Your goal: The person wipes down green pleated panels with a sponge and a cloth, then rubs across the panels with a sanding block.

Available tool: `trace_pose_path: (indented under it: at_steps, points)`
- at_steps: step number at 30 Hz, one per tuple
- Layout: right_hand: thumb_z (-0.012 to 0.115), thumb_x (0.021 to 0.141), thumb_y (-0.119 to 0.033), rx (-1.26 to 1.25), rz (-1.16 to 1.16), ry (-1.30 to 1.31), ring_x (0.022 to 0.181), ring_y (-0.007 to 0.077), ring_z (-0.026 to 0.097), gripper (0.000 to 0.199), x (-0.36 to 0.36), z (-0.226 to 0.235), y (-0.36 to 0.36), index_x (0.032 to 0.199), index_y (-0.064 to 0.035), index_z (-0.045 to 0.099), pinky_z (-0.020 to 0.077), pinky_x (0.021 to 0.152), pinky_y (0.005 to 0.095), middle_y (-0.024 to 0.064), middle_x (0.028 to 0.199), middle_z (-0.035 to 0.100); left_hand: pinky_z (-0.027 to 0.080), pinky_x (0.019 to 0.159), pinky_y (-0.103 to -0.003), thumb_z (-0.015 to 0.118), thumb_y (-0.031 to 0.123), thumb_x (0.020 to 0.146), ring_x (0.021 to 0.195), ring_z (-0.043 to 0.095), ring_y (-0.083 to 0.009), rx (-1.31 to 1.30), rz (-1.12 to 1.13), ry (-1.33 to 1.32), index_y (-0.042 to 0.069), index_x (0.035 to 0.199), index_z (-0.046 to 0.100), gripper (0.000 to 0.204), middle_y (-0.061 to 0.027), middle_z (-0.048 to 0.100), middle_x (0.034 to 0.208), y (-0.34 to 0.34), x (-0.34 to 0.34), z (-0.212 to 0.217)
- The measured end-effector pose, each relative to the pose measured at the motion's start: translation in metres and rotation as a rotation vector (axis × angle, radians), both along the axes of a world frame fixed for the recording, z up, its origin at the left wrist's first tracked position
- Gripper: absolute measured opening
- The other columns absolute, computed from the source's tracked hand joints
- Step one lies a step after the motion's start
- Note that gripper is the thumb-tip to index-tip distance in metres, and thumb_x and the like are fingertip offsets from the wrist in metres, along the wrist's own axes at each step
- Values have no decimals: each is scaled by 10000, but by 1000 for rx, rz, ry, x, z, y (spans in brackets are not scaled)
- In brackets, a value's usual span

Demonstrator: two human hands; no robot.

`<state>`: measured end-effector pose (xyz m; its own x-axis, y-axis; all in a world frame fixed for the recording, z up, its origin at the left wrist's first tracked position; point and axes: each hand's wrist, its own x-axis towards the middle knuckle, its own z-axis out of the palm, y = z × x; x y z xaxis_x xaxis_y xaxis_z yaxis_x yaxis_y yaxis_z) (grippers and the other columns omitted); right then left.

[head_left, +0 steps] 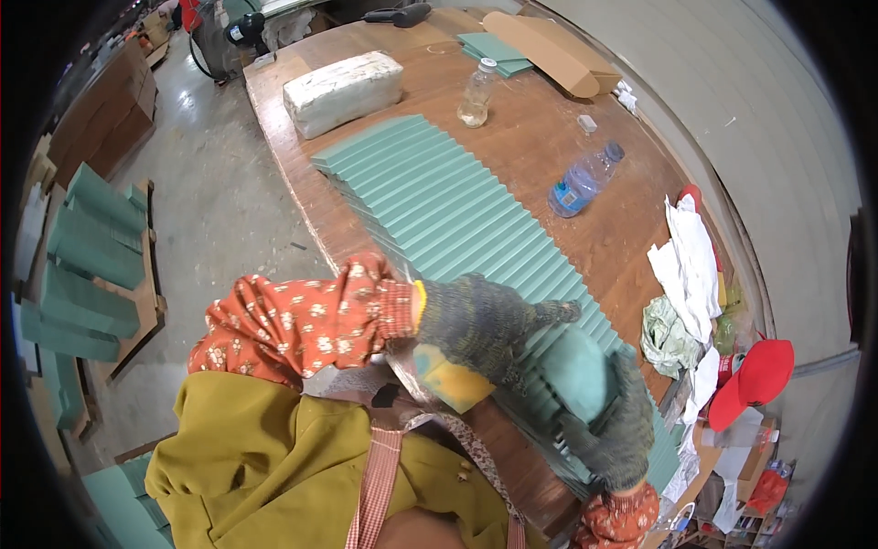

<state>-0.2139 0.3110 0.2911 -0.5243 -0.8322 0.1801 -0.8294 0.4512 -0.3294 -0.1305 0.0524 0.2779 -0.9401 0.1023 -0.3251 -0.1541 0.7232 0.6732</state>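
A long row of pale green flat pieces [457, 206] leans overlapped like fallen dominoes across the brown wooden table. My left hand [485, 320], in a dark knit glove, reaches over the row. One of its fingers stretches out along the ridges; the others are partly hidden. A yellow and teal patch [457, 377] shows below that glove, and I cannot tell if it belongs to it. Nearer the right end, my right hand [622, 425], gloved alike, curls around a smooth, blurred green piece [576, 371] raised above the row. Its far side lies beside my left fingers.
A white wrapped block [343, 91] lies beyond the row. A small glass jar [476, 93] and a plastic bottle [585, 181] stand to its right. White cloths [686, 265] and a red cap [754, 384] line the right edge. Green stacks [91, 293] sit on the left floor.
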Motion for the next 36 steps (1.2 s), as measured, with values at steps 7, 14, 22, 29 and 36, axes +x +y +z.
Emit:
trace_pose_path:
  at_steps: [7,14,22,29,36]
  points:
    - [779,712,-322,266,-201,-39,1212,340,511,794,-22,14,66,1356,0,442,405,1023,404,179,1335,512,521,903,-384,574,183,940,1023,616,-243,1122,599,464,30,1352,416,467,-154,638,1072,-94,10,-20]
    - [763,752,-384,239,-612,-324,1178,307,552,759,-181,17,74,1340,-6,468,440,986,372,203,1281,556,485,927,-299,576,211,956,1071,594,-192,924,367,343,10,1341,405,467,-128,611,1136,-60,-54,-26]
    - [690,744,-367,731,-624,42,1197,343,529,678,-283,-118,130,1325,-81,488,416,1012,382,204,1275,560,435,984,-329,659,331,897,1156,525,-181,569,124,367,-7,1375,409,637,-130,563,1239,-52,-92,-28]
    - [670,820,-337,218,-575,232,957,361,631,373,-292,-55,84,1041,-37,662,488,861,419,191,1029,668,460,965,-288,647,215,910,1131,549,-160,413,281,330,31,1309,504,462,-79,569,1216,-126,-148,17]
    - [665,836,-247,-148,-131,66,957,347,640,404,-230,23,-63,1159,-9,610,501,848,383,188,1072,656,425,998,-375,766,390,734,1192,497,-248,906,-124,709,5,1424,298,919,-170,494,1296,-30,-236,-16]
